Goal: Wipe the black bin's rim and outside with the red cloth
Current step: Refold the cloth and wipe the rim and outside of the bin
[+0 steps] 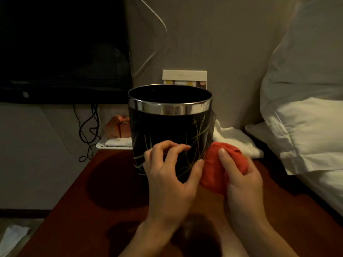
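Note:
The black bin point(165, 127) stands upright on a dark red-brown table point(104, 182); it has a shiny silver rim band point(169, 108) and thin yellow-green line patterns. My left hand point(170, 175) touches the bin's lower front wall with curled fingertips and thumb spread. My right hand point(241, 180) grips the bunched red cloth point(213, 171) and holds it against the bin's lower right side. The bin's inside is dark and its back wall is hidden.
White pillows point(304, 115) and bedding lie along the right. A white towel point(237, 140) sits behind the cloth. A dark screen point(63, 49) with hanging cables point(89, 130) is at left. A white tray with orange packets point(117, 140) and a card point(184, 77) stand behind the bin.

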Tool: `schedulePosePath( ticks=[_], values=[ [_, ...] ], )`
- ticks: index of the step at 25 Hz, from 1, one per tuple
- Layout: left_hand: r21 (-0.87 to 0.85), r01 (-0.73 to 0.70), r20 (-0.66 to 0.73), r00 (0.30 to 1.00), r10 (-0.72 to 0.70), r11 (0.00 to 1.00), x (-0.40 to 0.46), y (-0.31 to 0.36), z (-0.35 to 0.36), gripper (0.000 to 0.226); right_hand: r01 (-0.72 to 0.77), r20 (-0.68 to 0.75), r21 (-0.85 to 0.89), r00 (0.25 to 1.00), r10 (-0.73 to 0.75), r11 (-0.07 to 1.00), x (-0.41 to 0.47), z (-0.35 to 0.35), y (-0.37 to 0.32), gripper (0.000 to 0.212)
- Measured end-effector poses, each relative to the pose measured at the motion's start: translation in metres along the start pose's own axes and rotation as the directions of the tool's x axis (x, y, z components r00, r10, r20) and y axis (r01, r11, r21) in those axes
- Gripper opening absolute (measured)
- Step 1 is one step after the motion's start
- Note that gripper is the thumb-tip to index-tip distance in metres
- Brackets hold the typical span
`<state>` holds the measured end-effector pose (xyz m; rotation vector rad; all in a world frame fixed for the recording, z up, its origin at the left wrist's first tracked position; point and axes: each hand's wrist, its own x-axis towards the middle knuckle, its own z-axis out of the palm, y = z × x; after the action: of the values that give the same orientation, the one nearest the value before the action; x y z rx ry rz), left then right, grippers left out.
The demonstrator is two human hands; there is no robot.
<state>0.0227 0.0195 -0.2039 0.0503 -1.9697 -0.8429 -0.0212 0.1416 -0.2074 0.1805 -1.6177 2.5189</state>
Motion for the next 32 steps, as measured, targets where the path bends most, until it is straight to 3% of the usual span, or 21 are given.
schedulePosePath(
  ticks=[4, 7, 11, 14, 23, 28, 32],
  values=[
    [0.164, -0.185, -0.142, 0.968, 0.209, 0.969, 0.04, -0.005, 0.01, 0.025, 0.223, 0.099, -0.126, 0.972, -0.212, 0.966, 0.023, 0.01, -0.026, 0.034],
    [0.244, -0.277, -0.186, 0.927, 0.326, 0.929, 0.066, -0.008, 0.016, 0.027, 0.348, 0.177, -0.137, 0.93, -0.323, 0.927, 0.038, 0.021, -0.038, 0.021],
    [0.26, -0.335, -0.103, 0.923, 0.371, 0.905, 0.089, -0.01, 0.017, 0.037, 0.539, 0.256, -0.248, 0.838, -0.482, 0.805, 0.063, 0.026, -0.044, 0.02],
    [0.261, -0.353, -0.074, 0.921, 0.383, 0.898, 0.1, -0.013, 0.014, 0.027, 0.659, 0.312, -0.292, 0.751, -0.582, 0.693, 0.079, 0.022, -0.045, 0.022],
    [0.224, -0.388, 0.006, 0.918, 0.397, 0.894, 0.12, -0.024, -0.001, 0.02, 0.823, 0.489, -0.373, 0.567, -0.663, 0.428, 0.097, 0.015, -0.034, 0.021],
    [0.198, -0.402, 0.038, 0.914, 0.403, 0.894, 0.122, -0.025, -0.006, 0.019, 0.783, 0.485, -0.342, 0.62, -0.617, 0.519, 0.092, 0.023, -0.017, 0.021],
    [0.131, -0.36, 0.035, 0.933, 0.358, 0.924, 0.125, -0.027, -0.012, 0.014, 0.798, 0.461, -0.339, 0.603, -0.651, 0.498, 0.089, 0.023, -0.013, 0.02]
  ],
)
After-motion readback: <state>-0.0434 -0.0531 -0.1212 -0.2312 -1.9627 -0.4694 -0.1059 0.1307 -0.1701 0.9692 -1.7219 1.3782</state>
